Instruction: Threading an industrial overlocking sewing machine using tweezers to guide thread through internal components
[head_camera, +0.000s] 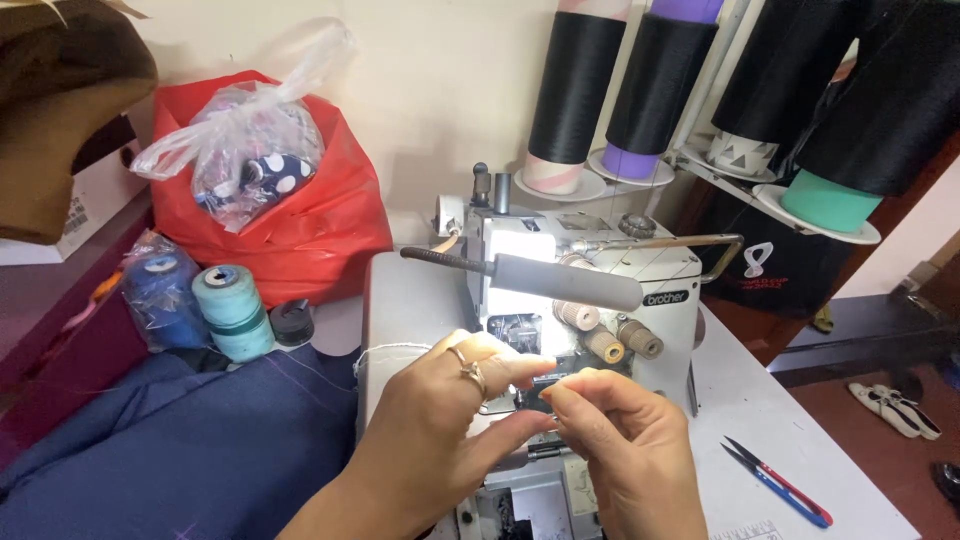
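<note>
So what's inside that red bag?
A clear plastic bag sits in the top of the red bag, stuffed with cloth, one piece dark blue with white dots. Whatever lies deeper is covered by the red plastic.

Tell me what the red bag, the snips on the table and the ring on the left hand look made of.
Red bag: thin plastic film, glossy and crinkled. Snips: dark metal blades, with red and blue handles that look like plastic. Ring on the left hand: gold-coloured metal with a slight shine; the actual metal cannot be told.
</note>
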